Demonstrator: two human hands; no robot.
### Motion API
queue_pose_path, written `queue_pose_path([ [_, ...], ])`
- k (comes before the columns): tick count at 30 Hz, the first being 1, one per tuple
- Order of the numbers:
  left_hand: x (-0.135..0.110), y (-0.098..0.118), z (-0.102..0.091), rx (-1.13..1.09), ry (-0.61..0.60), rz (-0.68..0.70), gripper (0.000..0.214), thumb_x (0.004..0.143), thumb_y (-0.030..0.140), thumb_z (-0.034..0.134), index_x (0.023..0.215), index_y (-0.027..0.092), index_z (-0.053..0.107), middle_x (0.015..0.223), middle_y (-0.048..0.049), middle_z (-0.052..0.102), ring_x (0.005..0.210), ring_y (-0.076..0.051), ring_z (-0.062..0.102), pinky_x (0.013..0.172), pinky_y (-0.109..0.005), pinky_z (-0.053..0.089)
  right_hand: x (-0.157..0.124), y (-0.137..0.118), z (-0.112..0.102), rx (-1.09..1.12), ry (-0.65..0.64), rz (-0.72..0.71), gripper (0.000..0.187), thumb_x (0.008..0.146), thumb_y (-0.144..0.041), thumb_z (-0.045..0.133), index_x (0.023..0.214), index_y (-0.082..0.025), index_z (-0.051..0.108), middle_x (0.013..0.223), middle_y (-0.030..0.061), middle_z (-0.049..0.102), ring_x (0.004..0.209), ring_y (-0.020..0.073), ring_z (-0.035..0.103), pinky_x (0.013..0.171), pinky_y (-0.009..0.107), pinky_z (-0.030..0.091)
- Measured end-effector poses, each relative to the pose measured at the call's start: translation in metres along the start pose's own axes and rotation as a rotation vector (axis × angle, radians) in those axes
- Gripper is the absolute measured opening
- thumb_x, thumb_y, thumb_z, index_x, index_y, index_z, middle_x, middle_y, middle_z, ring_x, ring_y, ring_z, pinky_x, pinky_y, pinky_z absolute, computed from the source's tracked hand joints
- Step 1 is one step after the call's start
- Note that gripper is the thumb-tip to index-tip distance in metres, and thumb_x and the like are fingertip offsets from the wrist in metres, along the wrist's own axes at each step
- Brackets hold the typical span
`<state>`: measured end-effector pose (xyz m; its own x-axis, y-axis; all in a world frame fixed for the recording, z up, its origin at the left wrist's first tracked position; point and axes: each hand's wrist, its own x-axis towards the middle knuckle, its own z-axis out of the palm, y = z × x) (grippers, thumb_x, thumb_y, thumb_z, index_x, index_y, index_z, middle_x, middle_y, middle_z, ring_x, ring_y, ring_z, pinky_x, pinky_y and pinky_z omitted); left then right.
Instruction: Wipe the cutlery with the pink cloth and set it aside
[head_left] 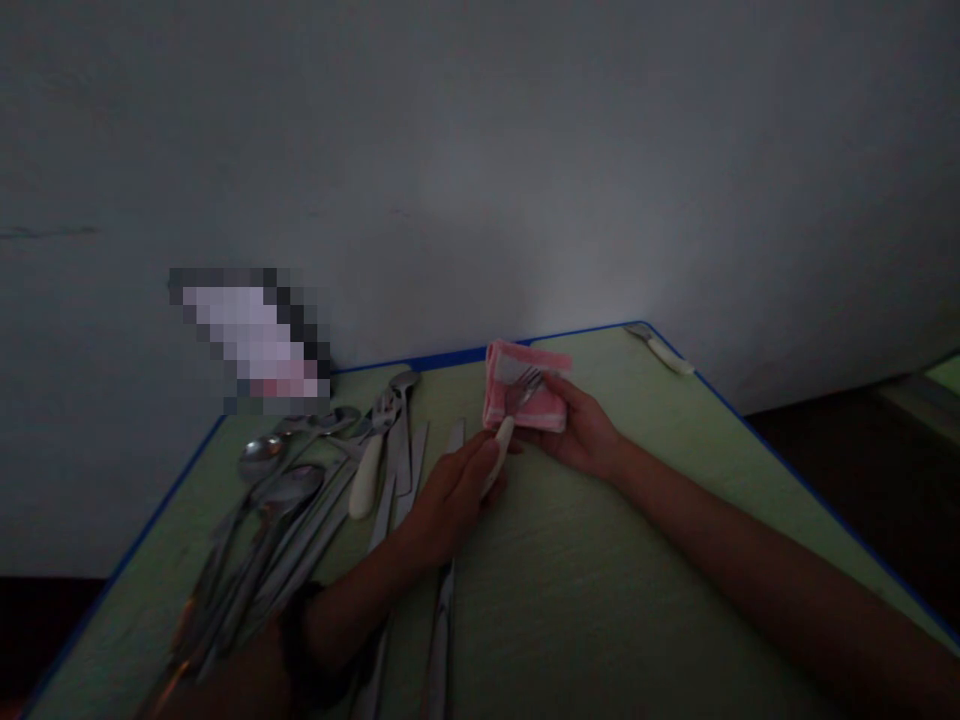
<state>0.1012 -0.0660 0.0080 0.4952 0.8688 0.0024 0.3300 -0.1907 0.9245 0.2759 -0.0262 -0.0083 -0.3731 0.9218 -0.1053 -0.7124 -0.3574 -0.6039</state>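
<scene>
My left hand (469,485) is closed around the white handle of a fork (501,440), whose metal tines point up and away. Behind the tines is a folded pink-and-white cloth (525,360), gripped at its right side by my right hand (581,430), thumb in front and fingers partly hidden beneath. The fork's head lies against the cloth's face. Beside my left forearm spreads a pile of metal cutlery: a large spoon (289,487), a white-handled fork (367,470) and several knives, some partly covered by my arm.
A second white-handled fork (667,355) lies at the far right corner of the green table (585,600), which has a blue edge. A pixelated upright object (251,335) stands at the back left. The grey wall (465,180) rises right behind the table.
</scene>
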Motion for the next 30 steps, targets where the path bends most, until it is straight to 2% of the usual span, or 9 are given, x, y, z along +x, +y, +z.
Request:
queue_pose_path([
  [3,-0.0005,-0.0006,-0.0009,-0.03,0.014,-0.014,0.043,0.094,0.042,0.024,0.108,0.015,0.054,0.057,0.0044,0.042,0.05,-0.012,0.04,0.05,-0.023,0.034,-0.0012,-0.0015,0.0013,0.012,-0.017,0.016,0.034,0.091,-0.034,0.036,0.102,-0.01,0.057,0.088,0.0098,0.067,0.077,0.0179,0.063,0.079,0.035,0.051],
  [6,0.0001,-0.0012,-0.0023,0.048,0.031,0.0,0.034,0.093,0.04,0.031,0.105,0.016,0.053,0.064,0.0026,0.048,0.058,-0.013,0.045,0.054,-0.023,0.036,-0.002,-0.0025,0.0023,0.021,0.002,0.013,0.037,0.092,-0.036,0.033,0.103,-0.01,0.057,0.087,0.0102,0.068,0.077,0.019,0.063,0.08,0.038,0.051],
  [10,0.0021,-0.0033,-0.002,0.126,0.076,0.05,0.025,0.091,0.036,0.041,0.107,0.018,0.049,0.087,-0.0018,0.058,0.078,-0.015,0.054,0.069,-0.025,0.042,-0.0023,-0.0038,0.0023,0.036,0.041,0.008,0.042,0.092,-0.041,0.029,0.106,-0.012,0.056,0.086,0.0096,0.068,0.081,0.0211,0.064,0.082,0.043,0.05],
  [12,0.0032,-0.005,-0.0011,0.155,0.114,0.056,0.025,0.089,0.035,0.045,0.107,0.019,0.046,0.097,-0.0038,0.059,0.086,-0.016,0.055,0.075,-0.028,0.043,-0.0024,-0.0047,0.0024,0.046,0.039,0.013,0.044,0.092,-0.045,0.028,0.106,-0.014,0.056,0.086,0.0088,0.068,0.082,0.0215,0.064,0.083,0.044,0.05],
  [15,0.0044,-0.0066,0.0002,0.194,0.159,0.051,0.024,0.087,0.034,0.047,0.105,0.018,0.045,0.098,-0.0045,0.059,0.089,-0.017,0.055,0.079,-0.03,0.044,-0.0026,-0.0056,0.0027,0.053,0.012,0.015,0.046,0.092,-0.048,0.027,0.107,-0.016,0.056,0.087,0.0077,0.069,0.082,0.0211,0.064,0.083,0.045,0.05],
  [20,0.0041,-0.0038,0.0002,0.221,0.171,0.052,0.028,0.089,0.033,0.045,0.114,0.019,0.044,0.108,-0.0056,0.058,0.097,-0.018,0.055,0.084,-0.031,0.042,-0.0028,-0.0054,0.0028,0.058,-0.043,-0.003,0.049,0.092,-0.049,0.025,0.113,-0.015,0.054,0.094,0.009,0.068,0.086,0.0214,0.063,0.086,0.047,0.048],
  [22,0.0036,-0.0023,-0.0008,0.236,0.144,0.033,0.028,0.089,0.033,0.045,0.114,0.019,0.046,0.105,-0.0046,0.059,0.092,-0.018,0.056,0.08,-0.03,0.043,-0.0032,-0.0051,0.0031,0.059,-0.032,-0.003,0.048,0.093,-0.047,0.024,0.112,-0.015,0.054,0.092,0.0085,0.068,0.084,0.021,0.064,0.085,0.046,0.048],
  [27,0.0029,-0.0006,-0.0016,0.203,0.051,-0.006,0.025,0.091,0.037,0.04,0.101,0.017,0.051,0.071,0.0015,0.057,0.063,-0.014,0.053,0.058,-0.025,0.04,-0.0035,-0.0051,0.003,0.059,-0.026,0.018,0.046,0.092,-0.048,0.028,0.11,-0.014,0.054,0.09,0.0088,0.068,0.081,0.0203,0.063,0.084,0.043,0.049],
  [30,0.0024,-0.0003,-0.0001,0.147,0.051,-0.01,0.03,0.093,0.039,0.036,0.105,0.017,0.05,0.066,0.0036,0.052,0.057,-0.012,0.05,0.054,-0.023,0.038,-0.003,-0.0053,0.0017,0.063,-0.048,0.01,0.046,0.091,-0.047,0.029,0.113,-0.014,0.053,0.092,0.0092,0.068,0.083,0.0207,0.063,0.084,0.044,0.049],
])
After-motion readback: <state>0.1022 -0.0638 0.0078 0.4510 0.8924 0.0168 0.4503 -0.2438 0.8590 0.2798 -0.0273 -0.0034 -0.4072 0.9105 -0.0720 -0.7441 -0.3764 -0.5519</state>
